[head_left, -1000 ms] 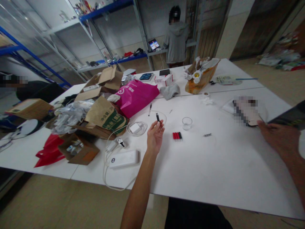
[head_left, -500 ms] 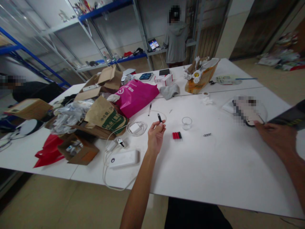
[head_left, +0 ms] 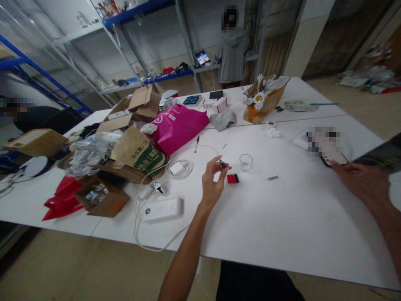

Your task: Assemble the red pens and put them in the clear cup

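Left of the fingers (head_left: 214,161) of the left hand (head_left: 210,186), the brown paper sack (head_left: 134,150) shows dark Chinese print ending "25", its green band's white characters too blurred to read

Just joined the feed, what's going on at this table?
The person's left hand pinches a small black stick-shaped piece, raised over the white table beside a row of small red cylinders. The right hand lies on the table's right side, next to a flat pale device. A clear plastic cup stands beyond the cylinders.

Small black piece (head_left: 222,163), perhaps a plug, held nearly level in the grip of the left hand (head_left: 212,184).
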The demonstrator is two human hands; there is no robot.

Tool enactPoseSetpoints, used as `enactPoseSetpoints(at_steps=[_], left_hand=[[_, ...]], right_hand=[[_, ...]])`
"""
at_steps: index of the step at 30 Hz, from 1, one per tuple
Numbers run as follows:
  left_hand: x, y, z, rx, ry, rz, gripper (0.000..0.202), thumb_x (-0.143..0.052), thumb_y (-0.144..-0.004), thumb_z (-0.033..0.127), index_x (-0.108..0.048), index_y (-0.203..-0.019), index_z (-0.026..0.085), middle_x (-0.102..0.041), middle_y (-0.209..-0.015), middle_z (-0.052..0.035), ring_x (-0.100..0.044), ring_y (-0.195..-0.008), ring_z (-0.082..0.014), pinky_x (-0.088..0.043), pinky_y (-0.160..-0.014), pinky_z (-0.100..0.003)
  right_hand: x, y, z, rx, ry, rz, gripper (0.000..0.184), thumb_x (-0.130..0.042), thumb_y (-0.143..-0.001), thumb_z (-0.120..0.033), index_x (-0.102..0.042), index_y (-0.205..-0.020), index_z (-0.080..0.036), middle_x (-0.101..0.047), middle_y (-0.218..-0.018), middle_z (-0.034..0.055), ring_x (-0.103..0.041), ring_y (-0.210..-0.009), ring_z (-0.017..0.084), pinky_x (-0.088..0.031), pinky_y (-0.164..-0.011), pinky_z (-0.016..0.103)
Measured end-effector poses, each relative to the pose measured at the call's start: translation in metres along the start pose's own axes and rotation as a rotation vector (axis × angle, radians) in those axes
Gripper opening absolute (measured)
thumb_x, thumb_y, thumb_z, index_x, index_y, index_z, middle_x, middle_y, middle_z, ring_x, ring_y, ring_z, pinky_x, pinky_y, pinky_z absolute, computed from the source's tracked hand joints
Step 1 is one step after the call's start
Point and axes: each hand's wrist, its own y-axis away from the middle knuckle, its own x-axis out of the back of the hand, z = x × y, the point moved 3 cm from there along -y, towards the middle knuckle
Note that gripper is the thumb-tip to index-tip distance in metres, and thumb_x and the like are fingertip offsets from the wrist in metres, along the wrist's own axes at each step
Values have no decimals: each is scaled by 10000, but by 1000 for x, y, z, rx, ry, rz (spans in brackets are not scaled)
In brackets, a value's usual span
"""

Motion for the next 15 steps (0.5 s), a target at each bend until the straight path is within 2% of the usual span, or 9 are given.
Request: enactPoseSetpoints(at_steps=[3,6,11,15], left_hand=[[-5,6,3,-210,-213,-65,317,-714,-1118,264,-680,-1433,250,-820,-1186,-94,-832,-1053,-203,-670,-982,-379],[-8,9,6,-309,-310,-112,218,-673,-1128,208,-719,-1340,231,-821,-1165,-107,-805,-1049,-203,-670,-956,-376],[-9,7,10,-318,-344,-124,139,-641,-1136,201,-732,-1241,218,-815,-1123,-106,-790,-1045,-211,-671,-927,-377],[-8,6,12,-293,-308,-126,134,-650,-1126,194,-749,-1212,224,-819,-1126,-105,-791,-1069,-220,-662,-956,-390]], right_hand=[[1,2,-2,-14,-21,20,495,-723,-769,-793,-736,-817,-301,-852,-1019,162,-764,-1069,431,-566,-1017,534],[-2,0,0,-22,7,19,515,-718,-756,-808,-744,-799,-296,-847,-1008,148,-759,-1055,429,-571,-1010,543],[-3,-2,2,-8,51,17,582,-689,-736,-861,-771,-813,-290,-850,-1024,146,-751,-1045,433,-581,-978,547],[-4,-1,4,24,24,46,578,-668,-732,-870,-758,-756,-300,-847,-920,125,-764,-974,430,-591,-940,551]])
